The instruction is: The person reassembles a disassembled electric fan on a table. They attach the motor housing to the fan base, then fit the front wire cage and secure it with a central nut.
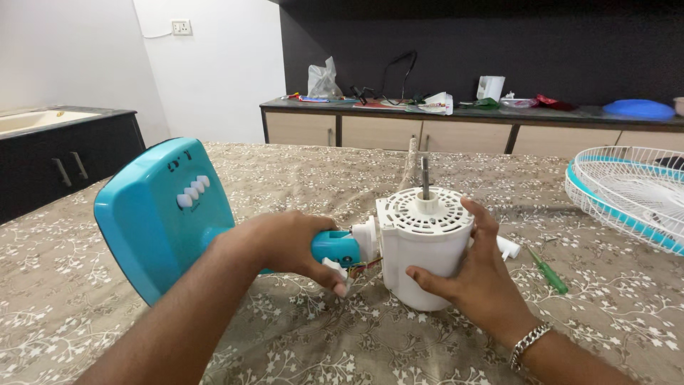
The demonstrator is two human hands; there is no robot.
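Observation:
A table fan without its grille lies on its side on the patterned tablecloth point(320, 171). Its teal base point(160, 214) with white buttons tilts up at the left. My left hand point(285, 246) grips the teal neck point(335, 246) where it meets the motor. My right hand point(474, 274) wraps around the white motor housing point(420, 242), whose metal shaft point(425, 177) points up. Coloured wires point(363, 267) show at the joint.
A green-handled screwdriver point(548, 271) lies right of my right hand. A white fan grille with teal rim point(630, 192) rests at the table's right edge. A sideboard point(427, 132) with bags and clutter runs along the back wall; a dark cabinet point(64, 160) stands left.

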